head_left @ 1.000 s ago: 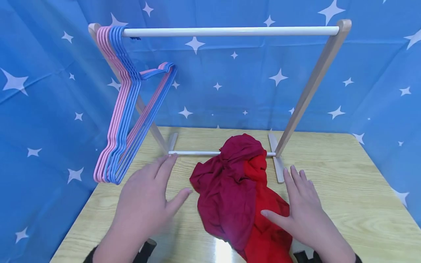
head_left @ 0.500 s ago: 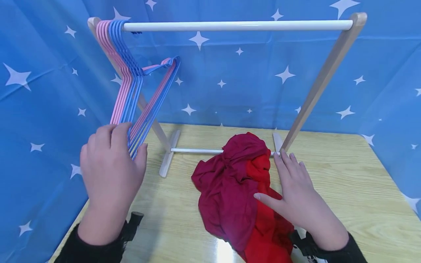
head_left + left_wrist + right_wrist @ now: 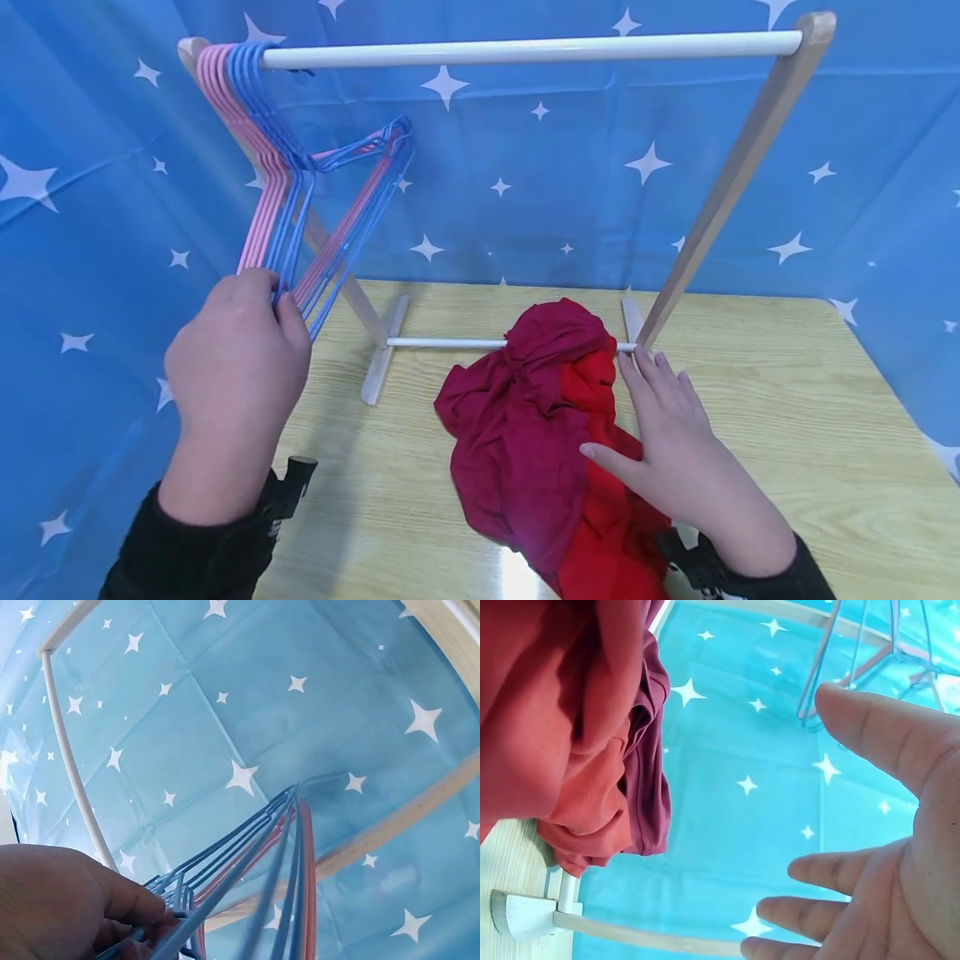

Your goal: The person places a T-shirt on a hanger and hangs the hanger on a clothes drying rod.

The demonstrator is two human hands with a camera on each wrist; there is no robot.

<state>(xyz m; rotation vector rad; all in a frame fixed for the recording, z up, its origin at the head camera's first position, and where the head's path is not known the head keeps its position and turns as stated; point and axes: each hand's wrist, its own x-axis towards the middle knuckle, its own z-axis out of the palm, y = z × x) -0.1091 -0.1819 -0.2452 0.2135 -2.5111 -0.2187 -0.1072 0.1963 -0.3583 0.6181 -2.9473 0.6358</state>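
Pink hangers (image 3: 264, 217) and blue hangers (image 3: 264, 112) hang bunched at the left end of the rack's white rod (image 3: 525, 52). My left hand (image 3: 236, 358) grips the near lower corner of the blue ones; in the left wrist view, thumb and fingers pinch a blue hanger (image 3: 217, 900). How many it holds I cannot tell. Crumpled on the table lie a maroon garment (image 3: 517, 442) and a red garment (image 3: 600, 525), partly overlapping. My right hand (image 3: 686, 458), fingers spread and holding nothing, hovers beside the red cloth.
The rack's right wooden post (image 3: 738, 179) leans outward above the table (image 3: 795, 400). A lower white bar (image 3: 442, 342) joins its feet behind the garments. A blue star-patterned curtain (image 3: 555, 200) closes off the back and sides.
My left hand has moved up and left from beside the garments to the hangers and taken hold; the blue ones now spread slightly apart. The right hand has shifted a little left, still spread.
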